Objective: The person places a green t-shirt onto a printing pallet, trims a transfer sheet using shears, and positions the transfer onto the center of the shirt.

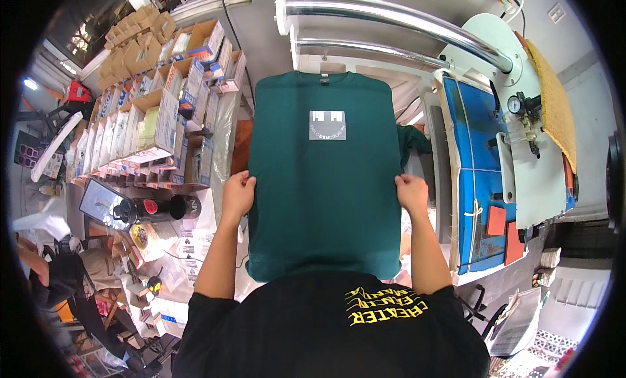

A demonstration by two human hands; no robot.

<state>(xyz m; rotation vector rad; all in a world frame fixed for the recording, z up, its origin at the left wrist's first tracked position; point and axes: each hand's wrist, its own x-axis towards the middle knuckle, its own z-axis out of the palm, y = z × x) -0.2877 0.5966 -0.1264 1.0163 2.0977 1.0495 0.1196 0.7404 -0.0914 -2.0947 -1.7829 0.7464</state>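
A dark green T-shirt [323,202] lies spread flat over a board-shaped bed in front of me, its neckline at the far end. On its chest sits a small grey and white square print or transfer sheet [327,133]; which of the two I cannot tell. My left hand [238,194] pinches the shirt's left edge about halfway down. Opposite it, my right hand [413,194] has its fingers closed on the right edge. Bunched green cloth, apparently a sleeve [413,141], hangs beyond the right edge, above my right hand.
Chrome bars [398,16] cross above the far end. At right stand a blue padded platen [479,182], a pressure gauge [515,104] and orange-red pads [496,220]. Stacked cardboard boxes [153,127], a black bottle [147,209] and a tape roll [139,236] are left. Another person [59,280] sits lower left.
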